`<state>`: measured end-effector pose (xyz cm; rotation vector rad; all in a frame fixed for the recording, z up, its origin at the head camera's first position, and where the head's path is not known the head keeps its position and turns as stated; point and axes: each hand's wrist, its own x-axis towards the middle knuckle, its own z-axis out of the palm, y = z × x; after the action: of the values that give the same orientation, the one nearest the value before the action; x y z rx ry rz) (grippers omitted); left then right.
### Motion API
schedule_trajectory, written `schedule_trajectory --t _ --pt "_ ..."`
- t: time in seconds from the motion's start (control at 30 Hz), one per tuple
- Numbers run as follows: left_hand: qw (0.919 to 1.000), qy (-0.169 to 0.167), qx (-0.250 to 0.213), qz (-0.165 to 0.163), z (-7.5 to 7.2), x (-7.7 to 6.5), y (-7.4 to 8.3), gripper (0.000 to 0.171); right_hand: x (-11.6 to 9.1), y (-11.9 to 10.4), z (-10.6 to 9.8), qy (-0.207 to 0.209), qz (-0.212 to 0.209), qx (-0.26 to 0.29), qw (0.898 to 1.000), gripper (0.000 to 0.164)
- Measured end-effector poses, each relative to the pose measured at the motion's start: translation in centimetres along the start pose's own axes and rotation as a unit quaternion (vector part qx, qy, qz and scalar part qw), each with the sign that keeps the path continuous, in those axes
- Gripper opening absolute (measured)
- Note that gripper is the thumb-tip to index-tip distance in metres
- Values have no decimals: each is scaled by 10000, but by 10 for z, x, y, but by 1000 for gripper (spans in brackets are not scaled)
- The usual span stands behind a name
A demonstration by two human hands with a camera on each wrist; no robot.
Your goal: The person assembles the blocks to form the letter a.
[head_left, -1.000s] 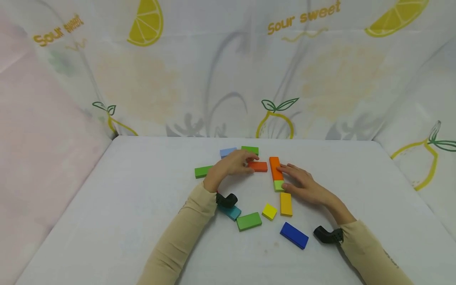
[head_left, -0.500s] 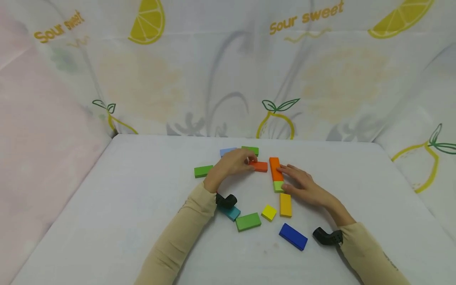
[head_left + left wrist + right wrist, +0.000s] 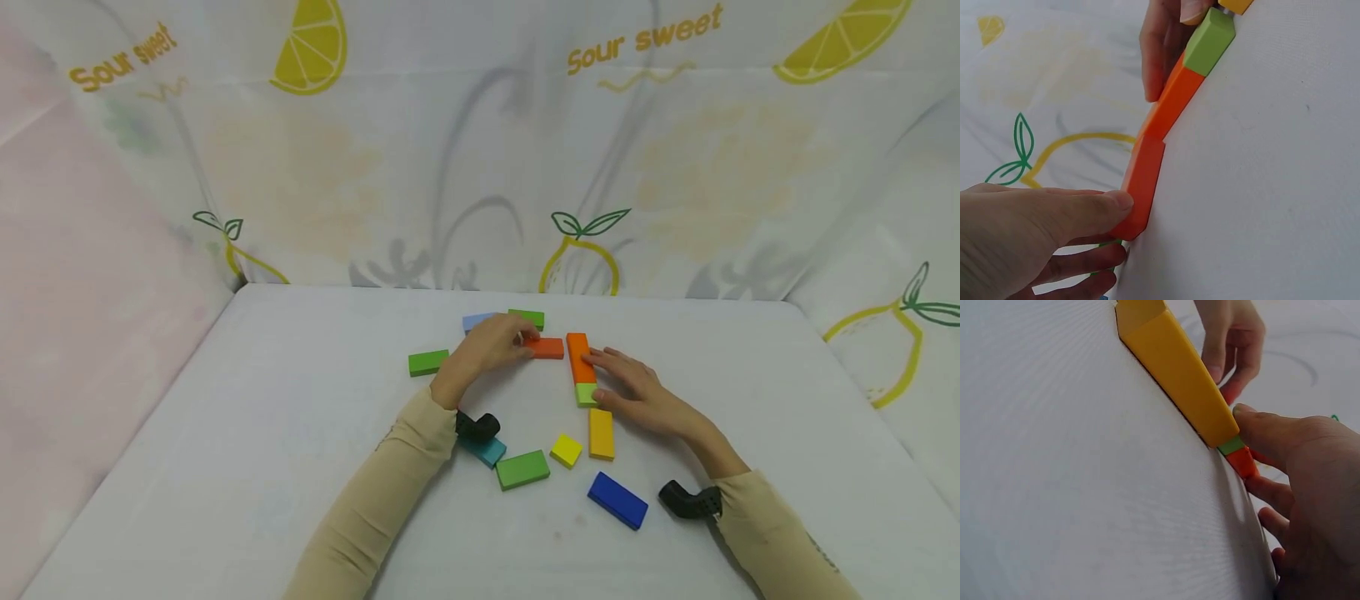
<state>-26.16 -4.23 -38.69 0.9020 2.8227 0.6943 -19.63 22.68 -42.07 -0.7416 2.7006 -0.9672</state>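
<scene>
My left hand [image 3: 491, 343] pinches the left end of a red-orange block [image 3: 547, 348], its thumb on the near side. An orange block [image 3: 579, 358] lies lengthwise just to the right, with a light green block [image 3: 587, 396] against its near end. In the left wrist view the red-orange block [image 3: 1145, 175] and the orange block [image 3: 1172, 100] meet at an angle. Relaxed fingers of my right hand [image 3: 637, 392] touch the right side of the orange block, and its thumb is at the light green one. Just nearer lies a yellow-orange block [image 3: 601, 433].
Beyond the left hand are a light blue block [image 3: 477, 322] and a green block [image 3: 527, 318]. Another green block [image 3: 428, 362] lies left. Nearer are a teal block [image 3: 487, 452], a green block [image 3: 522, 470], a yellow block [image 3: 566, 451] and a dark blue block [image 3: 618, 500].
My left hand has shifted the red-orange block slightly away from me, towards the far end of the orange block. My right hand stays in place.
</scene>
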Motion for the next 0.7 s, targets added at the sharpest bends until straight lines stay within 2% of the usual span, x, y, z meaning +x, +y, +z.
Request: schedule_trajectory --t 0.3,0.7 --pt "9992 292 235 -139 3 -1 6 26 0 -3 -2 -26 45 -3 10000 55" --pt "9985 439 275 -183 10 3 5 26 -1 -3 -1 -33 92 -10 10000 56"
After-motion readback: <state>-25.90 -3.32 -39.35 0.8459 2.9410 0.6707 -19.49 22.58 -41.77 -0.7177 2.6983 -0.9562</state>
